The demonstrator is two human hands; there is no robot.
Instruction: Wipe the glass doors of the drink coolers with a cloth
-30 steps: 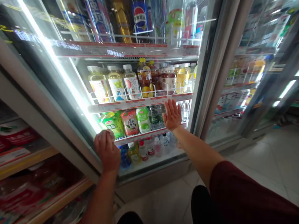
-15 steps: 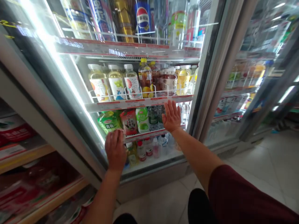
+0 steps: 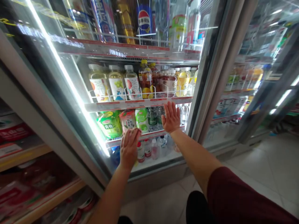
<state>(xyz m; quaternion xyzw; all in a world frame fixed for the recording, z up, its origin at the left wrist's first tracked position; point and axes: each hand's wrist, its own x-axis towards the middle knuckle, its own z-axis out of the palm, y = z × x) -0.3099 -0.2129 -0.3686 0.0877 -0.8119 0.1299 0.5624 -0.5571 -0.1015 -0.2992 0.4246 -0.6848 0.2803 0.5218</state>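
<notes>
My left hand [image 3: 129, 147] is against the glass door [image 3: 161, 169] of a drinks fridge, low and left of the middle. Its fingers are pressed together over what looks like a small pale cloth [image 3: 139, 132], mostly hidden under them. Flat on the same glass, fingers stretched, lies my right hand [image 3: 171, 118], holding nothing. Behind the glass near the left hand are a green pouch [image 3: 108, 124], a red pouch [image 3: 127, 119] and a green-white pack [image 3: 141, 119]. Clear bottles [image 3: 152, 117] stand behind the right hand.
Bottled drinks fill the shelves above, among them a cola bottle [image 3: 144, 20] and tea bottles [image 3: 132, 82]. A metal door frame [image 3: 217, 68] runs along the right. On the left is a shelf rack [image 3: 28, 158] with red packages. Tiled floor [image 3: 259, 165] lies below right.
My left hand has slid right across the glass, from before the green pouch to below the red one. My right hand stays flat in nearly the same place.
</notes>
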